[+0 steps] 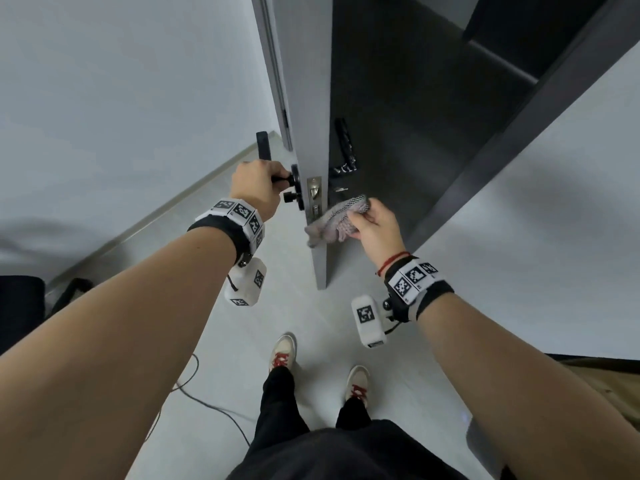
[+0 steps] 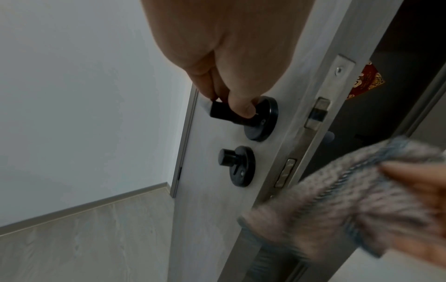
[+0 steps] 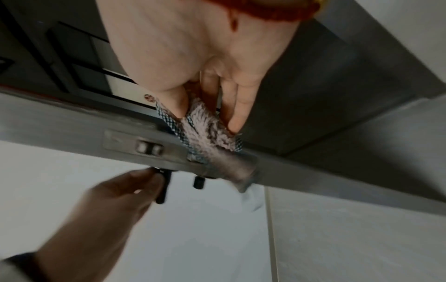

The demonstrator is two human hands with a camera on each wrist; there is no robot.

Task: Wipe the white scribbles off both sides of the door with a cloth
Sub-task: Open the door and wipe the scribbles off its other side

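Note:
The grey door stands ajar, edge-on to me, its metal latch plate facing me. My left hand grips the black lever handle on the door's left face; in the left wrist view the fingers curl round the handle's neck. My right hand holds a bunched grey-pink cloth just right of the door edge, near the latch. In the right wrist view the cloth lies pinched between thumb and fingers against the door edge. No scribbles show in these views.
A black thumb-turn lock sits below the handle. The dark side of the door carries a black handle. A dark door frame runs at the right, a white wall at the left. A cable lies on the floor by my feet.

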